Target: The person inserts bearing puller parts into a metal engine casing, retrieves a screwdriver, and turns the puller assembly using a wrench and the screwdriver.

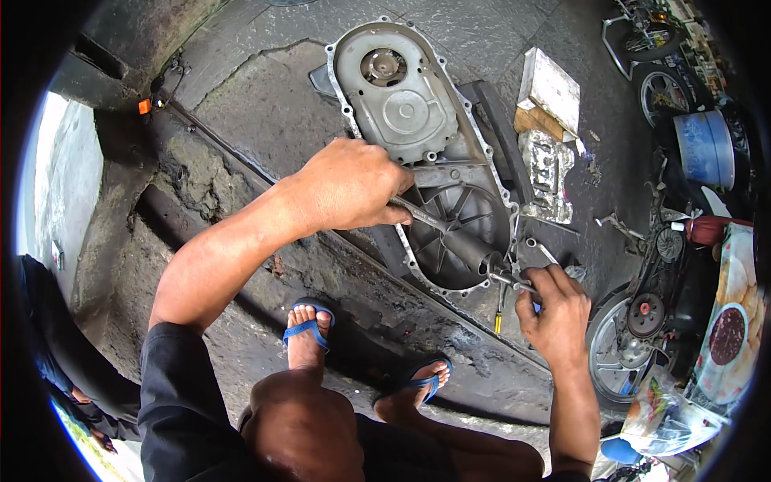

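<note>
Silver-grey on the casing (pixel 434 136), upper centre; dark grey on the cylinder (pixel 471 247), mid-frame; blue on the sandals (pixel 303 328), lower centre; yellow on the screwdriver handle (pixel 498 323).

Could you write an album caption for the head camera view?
At a metal casing, the left hand grips a metal tool while the right hand holds a slim rod.
</note>
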{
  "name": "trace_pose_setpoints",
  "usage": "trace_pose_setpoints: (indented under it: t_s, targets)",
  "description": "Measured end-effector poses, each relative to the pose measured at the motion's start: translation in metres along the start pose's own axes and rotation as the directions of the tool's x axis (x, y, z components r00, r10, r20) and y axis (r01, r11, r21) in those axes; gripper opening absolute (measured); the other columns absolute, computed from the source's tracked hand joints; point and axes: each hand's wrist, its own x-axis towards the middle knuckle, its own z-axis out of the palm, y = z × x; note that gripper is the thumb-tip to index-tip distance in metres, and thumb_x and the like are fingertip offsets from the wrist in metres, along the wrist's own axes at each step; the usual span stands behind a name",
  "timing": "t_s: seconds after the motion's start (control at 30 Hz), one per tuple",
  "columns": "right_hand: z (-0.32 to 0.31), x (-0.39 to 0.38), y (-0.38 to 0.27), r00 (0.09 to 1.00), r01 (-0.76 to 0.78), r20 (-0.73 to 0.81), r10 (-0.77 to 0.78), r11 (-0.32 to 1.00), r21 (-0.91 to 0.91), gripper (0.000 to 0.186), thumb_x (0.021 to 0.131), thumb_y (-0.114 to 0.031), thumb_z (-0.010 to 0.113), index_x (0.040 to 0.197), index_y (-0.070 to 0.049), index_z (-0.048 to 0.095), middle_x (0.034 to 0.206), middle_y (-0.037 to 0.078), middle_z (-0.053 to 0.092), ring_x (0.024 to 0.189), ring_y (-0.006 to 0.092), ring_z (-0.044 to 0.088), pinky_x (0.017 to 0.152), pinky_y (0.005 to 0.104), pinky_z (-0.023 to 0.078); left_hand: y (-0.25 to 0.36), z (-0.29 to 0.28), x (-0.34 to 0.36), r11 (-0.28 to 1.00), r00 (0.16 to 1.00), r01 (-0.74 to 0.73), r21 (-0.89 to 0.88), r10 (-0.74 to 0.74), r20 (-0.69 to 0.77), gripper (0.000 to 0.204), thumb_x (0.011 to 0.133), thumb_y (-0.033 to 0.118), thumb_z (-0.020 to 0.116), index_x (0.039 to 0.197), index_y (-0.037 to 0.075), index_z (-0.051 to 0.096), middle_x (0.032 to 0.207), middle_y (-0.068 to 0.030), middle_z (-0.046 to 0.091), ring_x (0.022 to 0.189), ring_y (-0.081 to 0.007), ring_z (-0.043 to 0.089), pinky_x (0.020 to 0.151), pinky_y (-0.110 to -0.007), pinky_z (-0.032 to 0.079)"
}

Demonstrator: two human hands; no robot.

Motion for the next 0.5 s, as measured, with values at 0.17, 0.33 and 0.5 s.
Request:
trace_pose_setpoints:
  t_s: [0.17,0.33,0.5]
  targets:
    - [0.015,-0.022,0.027,1.000,-0.016,0.023,0.017,0.999,-0.050,0.019,0.078,-0.007,0.065,0.096,-0.005,0.069,0.086,0.016,0.064,0.083,0.0377,0.064,0.077,0.0459,0.052,-0.003,0.000,-0.008,1.000,0.997,0.017,0.019,-0.015,-0.070,0.037,0.079,0.041,0.079,0.087,0.006,0.071,0.074,-0.0178,0.069,0.080,-0.0392,0.069,0.072,-0.050,0.054]
    - [0.071,-0.056,0.107,0.881,-0.472,0.143,0.451,0.855,0.213,0.018,0.088,-0.009,0.059,0.102,-0.001,0.067,0.094,0.025,0.067,0.089,0.0434,0.067,0.079,0.0484,0.052,0.002,-0.030,-0.030,0.989,0.984,0.145,0.016,-0.142,-0.105,0.033,0.074,0.033,0.084,0.083,0.004,0.071,0.070,-0.0182,0.067,0.073,-0.0391,0.068,0.069,-0.048,0.052]
    - [0.175,-0.062,0.146,0.796,-0.600,0.359,0.487,0.715,0.359,0.030,0.090,-0.012,0.061,0.116,0.003,0.059,0.081,0.017,0.066,0.071,0.0229,0.065,0.067,0.0387,0.052,0.011,-0.041,-0.058,0.858,0.896,0.422,-0.292,-0.444,-0.010,0.035,0.074,0.024,0.087,0.073,0.000,0.062,0.055,-0.0084,0.049,0.050,-0.0167,0.044,0.050,-0.037,0.036]
